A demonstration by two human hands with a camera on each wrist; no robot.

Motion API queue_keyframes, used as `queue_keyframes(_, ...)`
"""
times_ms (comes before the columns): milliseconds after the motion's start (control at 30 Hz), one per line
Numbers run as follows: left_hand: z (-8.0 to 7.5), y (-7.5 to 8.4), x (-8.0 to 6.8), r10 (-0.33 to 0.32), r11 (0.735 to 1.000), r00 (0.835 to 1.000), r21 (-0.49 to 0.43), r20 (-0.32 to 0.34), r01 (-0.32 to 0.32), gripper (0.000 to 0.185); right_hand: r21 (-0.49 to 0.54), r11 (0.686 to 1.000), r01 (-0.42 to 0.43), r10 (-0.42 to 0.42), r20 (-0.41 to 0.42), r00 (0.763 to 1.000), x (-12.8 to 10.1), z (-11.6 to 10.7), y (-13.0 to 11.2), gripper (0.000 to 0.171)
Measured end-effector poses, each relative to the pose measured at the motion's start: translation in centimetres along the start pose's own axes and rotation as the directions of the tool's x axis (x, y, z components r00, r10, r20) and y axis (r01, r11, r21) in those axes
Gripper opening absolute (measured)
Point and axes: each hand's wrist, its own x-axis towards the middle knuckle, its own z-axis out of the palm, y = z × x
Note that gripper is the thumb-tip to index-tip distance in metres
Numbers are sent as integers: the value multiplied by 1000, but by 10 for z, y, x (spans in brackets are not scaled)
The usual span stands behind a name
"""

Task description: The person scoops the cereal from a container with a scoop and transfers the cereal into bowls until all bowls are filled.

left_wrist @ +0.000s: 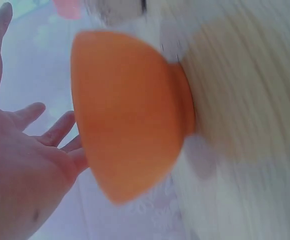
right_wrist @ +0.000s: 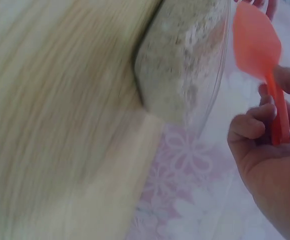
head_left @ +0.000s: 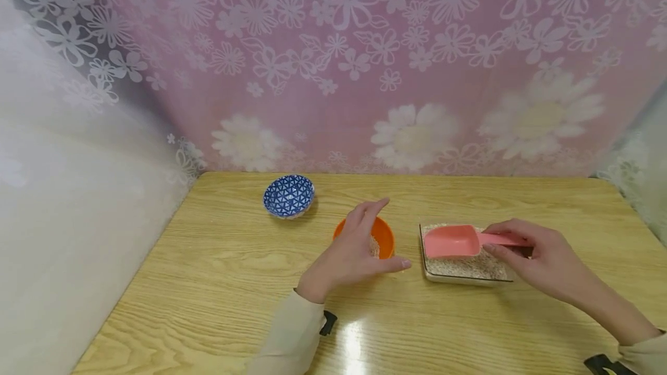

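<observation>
The right hand point(head_left: 544, 256) grips one pink scoop point(head_left: 451, 242) above one container point(head_left: 458, 280); the spread, empty left hand point(head_left: 344, 259) is near one orange bowl point(head_left: 386, 237).

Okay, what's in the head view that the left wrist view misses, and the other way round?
Only the head view: the blue bowl, the grains inside the orange bowl, and the right hand gripping the scoop by its handle.

Only the left wrist view: the orange bowl's foot and the palm side of the left hand.

Both: the left hand, orange bowl, table, flowered backdrop, scoop and tub, the last two just partly, at the wrist view's top edge.
</observation>
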Motion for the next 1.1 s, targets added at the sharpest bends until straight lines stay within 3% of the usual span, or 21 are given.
queue_keyframes(133,10,11,3,18,1000,999,-22,43,-18,103,-80,995,61,-61,6,998,-3,-7,11,31)
queue_keyframes(367,35,35,9,35,998,996,-49,83,-31,105,-233,972,21,-17,17,1000,-10,-26,27,32)
queue_keyframes(633,66,52,22,1,998,995,62,99,-7,115,-276,961,-26,31,12,999,-14,-40,32,27)
queue_keyframes(700,72,53,26,-19,996,996,84,91,11,119,-303,953,0,-1,-1,1000,-14,-44,31,28)
queue_keyframes(900,81,51,33,-119,987,988,120,101,107,127,-421,899,118,-136,-15,991,-10,-54,25,34)
queue_keyframes(1100,82,48,37,-181,981,972,102,149,167,129,-509,839,195,-196,53,979,0,-61,16,24)
